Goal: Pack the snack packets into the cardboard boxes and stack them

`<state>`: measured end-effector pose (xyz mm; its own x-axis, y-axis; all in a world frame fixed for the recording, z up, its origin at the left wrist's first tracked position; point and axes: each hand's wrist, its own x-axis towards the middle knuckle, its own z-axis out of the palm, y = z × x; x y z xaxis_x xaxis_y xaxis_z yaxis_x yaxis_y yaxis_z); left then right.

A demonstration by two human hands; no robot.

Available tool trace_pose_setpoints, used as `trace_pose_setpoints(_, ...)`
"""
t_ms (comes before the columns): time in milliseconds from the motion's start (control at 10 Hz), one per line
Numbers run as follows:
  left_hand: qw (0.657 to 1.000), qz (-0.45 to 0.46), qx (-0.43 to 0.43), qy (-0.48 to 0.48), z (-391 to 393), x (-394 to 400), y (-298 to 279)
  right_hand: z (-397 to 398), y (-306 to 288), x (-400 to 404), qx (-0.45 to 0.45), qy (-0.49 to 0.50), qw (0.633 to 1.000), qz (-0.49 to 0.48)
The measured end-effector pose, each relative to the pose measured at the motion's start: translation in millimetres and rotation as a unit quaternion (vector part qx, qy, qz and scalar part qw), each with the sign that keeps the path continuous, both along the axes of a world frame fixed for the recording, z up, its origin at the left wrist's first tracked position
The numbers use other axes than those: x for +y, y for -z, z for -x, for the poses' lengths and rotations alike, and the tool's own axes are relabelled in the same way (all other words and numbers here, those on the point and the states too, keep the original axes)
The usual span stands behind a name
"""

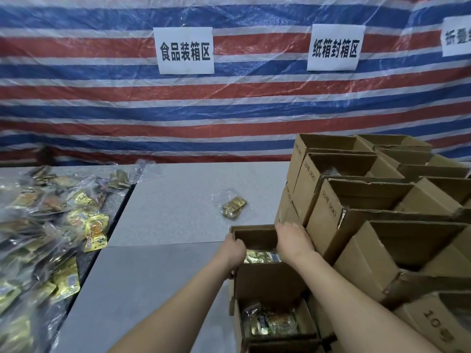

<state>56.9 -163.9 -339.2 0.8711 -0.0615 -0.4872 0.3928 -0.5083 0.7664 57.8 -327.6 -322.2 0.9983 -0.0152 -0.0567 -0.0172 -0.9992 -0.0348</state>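
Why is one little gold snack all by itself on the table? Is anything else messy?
That lone snack packet lies alone on the grey table, apart from the big pile of packets on the left and outside every box. The stacked cardboard boxes on the right lean unevenly. Both hands, left hand and right hand, hold an open box.

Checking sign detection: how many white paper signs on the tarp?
3. One white paper sign left of centre, one right of centre, one cut off by the right edge; more may hang beyond the frame.
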Motion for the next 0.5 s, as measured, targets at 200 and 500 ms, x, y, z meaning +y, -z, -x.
trace_pose_setpoints(200,0.997,-0.064,-0.037,-0.005,0.3,-3.2,1.7,-3.0,2.7,2.0,0.001,0.013,1.0,-0.02)
trace_pose_setpoints(500,0.989,-0.059,-0.13,-0.043,2.5,12.3,-14.8,-9.0,-18.9,27.5,-0.053,0.09,0.967,-0.234)
